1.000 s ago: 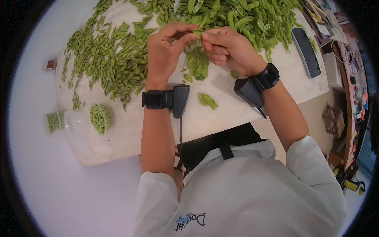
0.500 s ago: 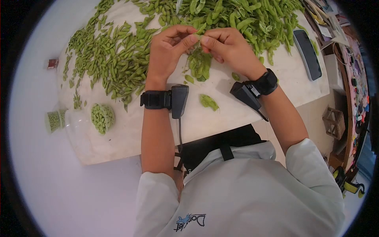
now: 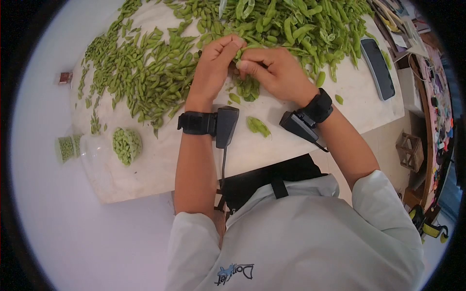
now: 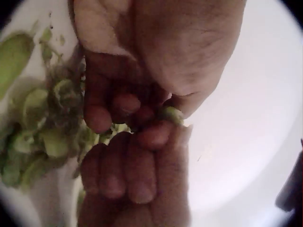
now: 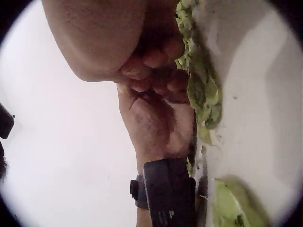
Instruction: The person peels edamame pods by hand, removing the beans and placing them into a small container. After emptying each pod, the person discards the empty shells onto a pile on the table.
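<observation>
Just above the heap of emptied shells (image 3: 248, 88), your left hand (image 3: 213, 68) and right hand (image 3: 277, 72) each pinch the same pod (image 3: 238, 52) at the fingertips. Set thumbs along its seam, press gently, and work low over the heap so nothing scatters.

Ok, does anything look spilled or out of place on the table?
Nothing spilled or damaged. The left hand and right hand pinch one pod. The only odd thing is a phone lying by the right edge of the table, close beside the pod pile.
</observation>
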{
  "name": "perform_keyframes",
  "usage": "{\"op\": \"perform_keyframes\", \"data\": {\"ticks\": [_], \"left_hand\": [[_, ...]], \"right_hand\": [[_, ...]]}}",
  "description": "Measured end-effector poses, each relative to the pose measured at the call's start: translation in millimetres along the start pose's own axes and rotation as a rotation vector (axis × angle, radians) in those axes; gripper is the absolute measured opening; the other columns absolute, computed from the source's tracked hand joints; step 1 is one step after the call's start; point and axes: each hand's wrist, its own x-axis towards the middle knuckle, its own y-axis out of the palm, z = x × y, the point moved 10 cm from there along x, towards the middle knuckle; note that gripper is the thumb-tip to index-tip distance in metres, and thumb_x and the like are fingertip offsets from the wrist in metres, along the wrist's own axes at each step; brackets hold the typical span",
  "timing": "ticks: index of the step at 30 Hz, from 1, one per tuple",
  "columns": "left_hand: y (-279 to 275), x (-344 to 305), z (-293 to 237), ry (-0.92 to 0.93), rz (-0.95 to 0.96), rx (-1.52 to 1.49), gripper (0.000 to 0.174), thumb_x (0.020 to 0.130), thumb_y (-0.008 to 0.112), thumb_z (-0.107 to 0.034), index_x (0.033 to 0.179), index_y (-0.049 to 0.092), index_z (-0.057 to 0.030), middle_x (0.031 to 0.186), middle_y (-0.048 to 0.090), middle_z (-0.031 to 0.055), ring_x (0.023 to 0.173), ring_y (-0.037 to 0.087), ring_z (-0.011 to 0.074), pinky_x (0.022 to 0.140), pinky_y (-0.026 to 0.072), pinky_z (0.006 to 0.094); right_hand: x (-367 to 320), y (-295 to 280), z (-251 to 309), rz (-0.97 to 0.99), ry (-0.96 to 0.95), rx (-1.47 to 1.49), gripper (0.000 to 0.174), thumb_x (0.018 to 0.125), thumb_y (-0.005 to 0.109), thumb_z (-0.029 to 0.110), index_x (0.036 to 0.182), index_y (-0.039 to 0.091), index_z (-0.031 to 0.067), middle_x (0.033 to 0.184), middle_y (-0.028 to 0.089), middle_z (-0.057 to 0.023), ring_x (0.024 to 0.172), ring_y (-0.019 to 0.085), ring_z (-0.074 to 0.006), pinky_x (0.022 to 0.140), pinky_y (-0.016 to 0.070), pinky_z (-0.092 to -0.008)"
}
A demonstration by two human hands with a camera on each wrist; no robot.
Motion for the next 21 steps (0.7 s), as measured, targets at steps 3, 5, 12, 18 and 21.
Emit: {"op": "perform_keyframes", "data": {"ticks": [3, 5, 12, 18, 21], "left_hand": [[5.1, -0.2, -13.8, 0.079, 0.023, 0.008, 0.023, 0.092, 0.055, -0.025, 0.1, 0.054, -0.0029, 0.07, 0.056, 0.0029, 0.054, 0.048, 0.0079, 0.051, 0.0445, 0.0238], [5.0, 1.9, -15.2, 0.101, 0.004, 0.057, 0.024, 0.092, 0.055, -0.025, 0.101, 0.054, -0.0026, 0.07, 0.056, 0.0026, 0.053, 0.048, 0.008, 0.05, 0.0446, 0.0236], [4.9, -1.4, -21.9, 0.129, -0.009, 0.152, 0.027, 0.091, 0.057, -0.021, 0.108, 0.054, 0.0006, 0.074, 0.058, 0.005, 0.06, 0.052, 0.0098, 0.056, 0.0495, 0.0253], [3.6, 1.6, -15.7, 0.097, 0.062, 0.124, 0.022, 0.089, 0.059, -0.013, 0.105, 0.055, 0.0021, 0.079, 0.062, 0.0057, 0.065, 0.057, 0.0091, 0.055, 0.0459, 0.0216], [3.6, -0.9, -19.7, 0.122, 0.016, 0.104, 0.017, 0.089, 0.058, -0.011, 0.101, 0.053, 0.0006, 0.078, 0.062, 0.0054, 0.064, 0.057, 0.0091, 0.054, 0.0454, 0.0216]], "right_hand": [[2.5, -9.1, -10.2, -0.081, 0.049, 0.233, 0.022, 0.091, 0.052, 0.018, 0.081, 0.058, -0.0012, 0.067, 0.06, -0.0078, 0.059, 0.053, -0.0143, 0.058, 0.0435, -0.029], [1.5, -11.6, -17.2, -0.097, 0.103, 0.299, 0.023, 0.091, 0.051, 0.017, 0.08, 0.058, -0.0017, 0.067, 0.059, -0.0064, 0.059, 0.052, -0.0121, 0.057, 0.0427, -0.0276], [-1.1, -10.7, -30.9, -0.107, 0.207, 0.376, 0.026, 0.093, 0.05, 0.018, 0.077, 0.056, -0.0011, 0.061, 0.052, -0.0025, 0.056, 0.044, -0.0079, 0.054, 0.0385, -0.0253], [-0.6, -8.8, -28.3, -0.087, 0.213, 0.378, 0.027, 0.094, 0.048, 0.019, 0.076, 0.054, 0.0003, 0.059, 0.049, -0.0018, 0.055, 0.043, -0.0081, 0.052, 0.0371, -0.0257], [-1.0, -8.0, -30.6, -0.086, 0.224, 0.384, 0.027, 0.094, 0.047, 0.018, 0.075, 0.052, 0.0006, 0.058, 0.048, -0.0015, 0.055, 0.044, -0.0085, 0.052, 0.0368, -0.0257]]}}
